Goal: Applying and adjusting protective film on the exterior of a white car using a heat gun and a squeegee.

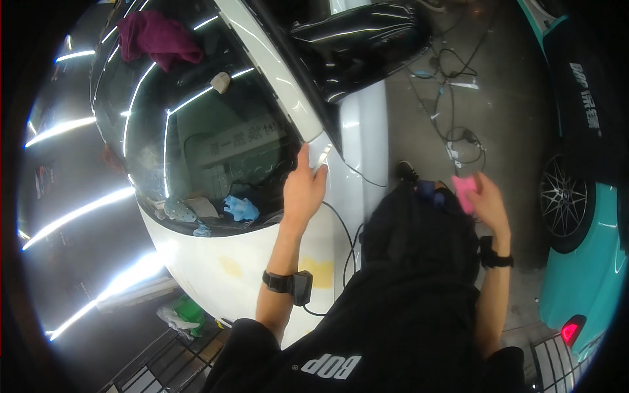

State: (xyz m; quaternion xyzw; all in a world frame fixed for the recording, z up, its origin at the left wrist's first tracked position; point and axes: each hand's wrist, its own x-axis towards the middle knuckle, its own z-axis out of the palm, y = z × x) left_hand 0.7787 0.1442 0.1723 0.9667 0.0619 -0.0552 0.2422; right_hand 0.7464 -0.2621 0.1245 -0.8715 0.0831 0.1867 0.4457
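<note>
My left hand [304, 189] rests against a white car at the foot of its windshield pillar [287, 83], index finger stretched along the edge and thumb apart. Beside the thumb shows a narrow bright strip [322, 156]; whether it is a tool or a reflection is unclear. Off to the right, my right hand [489, 201] grips a small pink pad [464, 191], blurred and partly hidden by the fingers. The windshield [226, 142] lies left of my left hand, the white hood [236, 250] below it. A black side mirror [363, 44] juts out above.
A purple cloth [159, 39] and a pale lump [220, 82] lie on the glass. Crumpled blue material [241, 208] sits near its base. Cables [454, 103] trail over the floor. A teal car [585, 265] stands at right, a wire rack [177, 361] at lower left.
</note>
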